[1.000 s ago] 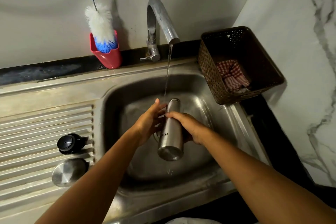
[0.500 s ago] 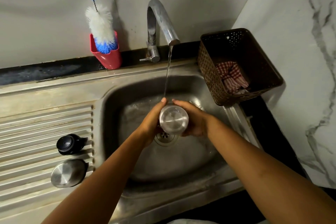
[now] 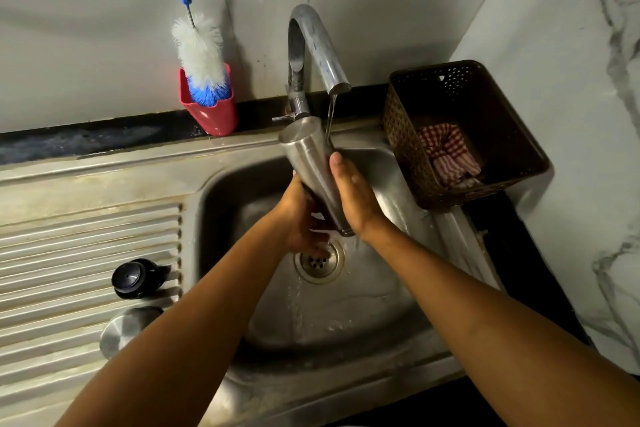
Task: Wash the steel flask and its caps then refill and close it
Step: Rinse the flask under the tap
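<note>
You are in the washing stage, by my reading; the steel flask (image 3: 310, 163) is upside down over the sink (image 3: 225, 204), base up close under the tap (image 3: 313, 45) and open mouth down above the drain (image 3: 318, 260), so it looks to be rinsing and emptying, not filling; the water stream (image 3: 330, 118) falls just beside the base on its right side. Both caps are off and lie apart from the flask on the ribbed drainboard (image 3: 69, 246), the black cap (image 3: 133, 277) above the steel cap (image 3: 126, 329); whether they are washed yet cannot be told. Refilling, fitting the two caps and closing are all left to do. Your left hand (image 3: 299, 218) is curled round the lower end near the neck; your right hand (image 3: 353, 198) clasps the body from the right, one digit laid straight up the wall, the others passing behind out of sight; the flask sits clamped between the two.
</note>
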`<state>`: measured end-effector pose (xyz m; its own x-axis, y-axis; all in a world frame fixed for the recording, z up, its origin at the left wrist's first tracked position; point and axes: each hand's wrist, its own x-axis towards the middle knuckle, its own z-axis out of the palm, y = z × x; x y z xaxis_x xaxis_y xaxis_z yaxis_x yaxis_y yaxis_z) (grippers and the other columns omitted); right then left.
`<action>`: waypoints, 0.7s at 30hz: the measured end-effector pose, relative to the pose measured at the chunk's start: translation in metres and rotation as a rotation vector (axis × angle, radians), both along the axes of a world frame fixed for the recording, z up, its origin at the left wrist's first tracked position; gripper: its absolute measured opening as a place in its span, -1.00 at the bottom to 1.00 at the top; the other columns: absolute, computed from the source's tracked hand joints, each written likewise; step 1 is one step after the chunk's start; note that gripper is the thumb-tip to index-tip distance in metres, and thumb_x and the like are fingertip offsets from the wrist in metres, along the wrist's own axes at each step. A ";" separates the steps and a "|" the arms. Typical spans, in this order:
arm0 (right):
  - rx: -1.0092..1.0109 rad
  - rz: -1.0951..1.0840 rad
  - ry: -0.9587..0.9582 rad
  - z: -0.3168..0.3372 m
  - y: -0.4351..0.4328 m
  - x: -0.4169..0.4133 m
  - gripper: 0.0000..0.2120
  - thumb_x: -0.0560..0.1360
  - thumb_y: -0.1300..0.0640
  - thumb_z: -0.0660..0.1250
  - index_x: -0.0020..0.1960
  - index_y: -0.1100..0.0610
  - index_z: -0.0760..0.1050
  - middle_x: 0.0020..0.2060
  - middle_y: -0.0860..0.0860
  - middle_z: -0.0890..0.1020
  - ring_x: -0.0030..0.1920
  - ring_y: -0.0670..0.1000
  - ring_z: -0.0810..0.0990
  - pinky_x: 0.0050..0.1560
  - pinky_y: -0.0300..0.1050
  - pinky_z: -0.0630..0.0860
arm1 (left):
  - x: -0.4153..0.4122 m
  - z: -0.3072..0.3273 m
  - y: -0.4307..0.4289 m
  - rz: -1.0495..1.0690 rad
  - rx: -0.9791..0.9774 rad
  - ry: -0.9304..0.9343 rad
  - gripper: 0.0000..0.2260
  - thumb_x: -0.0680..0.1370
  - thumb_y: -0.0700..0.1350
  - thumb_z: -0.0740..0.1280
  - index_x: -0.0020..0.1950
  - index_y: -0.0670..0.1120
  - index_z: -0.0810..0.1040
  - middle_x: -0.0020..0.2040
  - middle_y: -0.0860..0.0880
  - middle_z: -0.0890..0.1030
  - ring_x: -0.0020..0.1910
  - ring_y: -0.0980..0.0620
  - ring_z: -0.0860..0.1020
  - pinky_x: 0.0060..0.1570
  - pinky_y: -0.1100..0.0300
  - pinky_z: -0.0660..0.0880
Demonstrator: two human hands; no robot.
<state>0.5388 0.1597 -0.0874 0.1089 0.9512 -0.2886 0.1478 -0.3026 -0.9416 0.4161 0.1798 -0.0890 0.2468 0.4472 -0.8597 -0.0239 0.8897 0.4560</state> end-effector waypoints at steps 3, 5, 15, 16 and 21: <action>-0.002 -0.119 0.128 0.003 0.002 -0.002 -0.54 0.67 -0.30 0.03 0.13 -0.12 0.63 -0.02 -0.11 0.75 0.04 -0.14 0.71 0.20 -0.07 0.62 | 0.006 0.006 -0.005 0.028 0.145 0.037 -0.24 0.61 0.49 -0.05 0.43 -0.02 0.56 0.31 -0.16 0.63 0.27 -0.17 0.58 0.35 -0.22 0.43; -0.053 -0.178 0.208 0.004 0.005 -0.006 -0.55 0.66 -0.32 0.00 0.09 -0.17 0.61 0.02 -0.08 0.74 0.07 -0.12 0.70 0.18 -0.09 0.60 | 0.013 0.014 -0.009 0.130 0.257 0.046 -0.38 0.67 0.39 -0.03 0.39 0.05 0.59 0.26 -0.08 0.67 0.18 -0.03 0.63 0.19 0.00 0.51; -0.330 -0.132 0.503 0.016 0.007 0.003 -0.23 0.53 -0.53 0.02 0.32 0.02 0.62 0.10 0.15 0.73 0.13 0.15 0.71 0.23 0.15 0.60 | 0.022 0.018 -0.003 0.154 0.691 0.016 -0.67 0.60 0.17 0.41 0.26 0.01 0.57 0.10 -0.06 0.73 0.05 0.04 0.73 0.11 0.08 0.65; -0.369 -0.094 0.544 0.018 0.007 0.006 -0.20 0.51 -0.55 0.04 0.33 0.04 0.61 0.10 0.16 0.73 0.10 0.17 0.72 0.18 0.14 0.62 | 0.021 0.020 0.001 0.142 0.714 -0.003 -0.67 0.59 0.13 0.44 0.26 -0.01 0.56 0.10 -0.07 0.72 0.04 0.02 0.73 0.08 0.09 0.65; -0.569 0.175 0.768 0.021 -0.001 0.017 0.01 0.35 -0.67 0.12 0.10 0.28 0.63 -0.13 0.26 0.64 -0.22 0.21 0.64 -0.10 0.07 0.61 | 0.009 0.029 0.022 0.120 0.629 -0.256 -0.50 0.55 0.25 0.41 0.25 -0.13 0.63 0.09 -0.16 0.71 0.05 -0.10 0.69 0.11 -0.02 0.64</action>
